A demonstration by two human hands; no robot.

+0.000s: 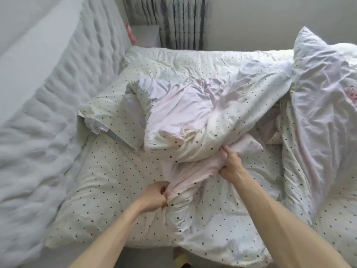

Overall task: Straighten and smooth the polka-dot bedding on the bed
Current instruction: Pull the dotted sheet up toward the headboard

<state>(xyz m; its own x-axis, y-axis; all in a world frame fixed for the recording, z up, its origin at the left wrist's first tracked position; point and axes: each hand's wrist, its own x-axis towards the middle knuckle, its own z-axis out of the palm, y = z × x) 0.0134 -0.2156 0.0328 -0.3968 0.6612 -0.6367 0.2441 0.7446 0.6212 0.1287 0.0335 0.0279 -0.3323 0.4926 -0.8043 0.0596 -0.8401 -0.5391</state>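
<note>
The white polka-dot duvet (212, 219) lies crumpled across the bed, its pale pink underside (173, 115) turned up in a heap at the middle. My left hand (156, 198) grips a bunched pink fold near the front. My right hand (230, 165) pinches the same pink fold further back, at the foot of the heap. A polka-dot pillow (108, 113) sits left of the heap, partly under it. The polka-dot sheet (108, 171) shows at the left.
A padded white headboard (58, 84) runs along the left. A second crumpled white duvet with a pink print (324, 97) lies at the right. Behind the bed stand a patterned curtain (173, 20) and a small white stand (146, 35).
</note>
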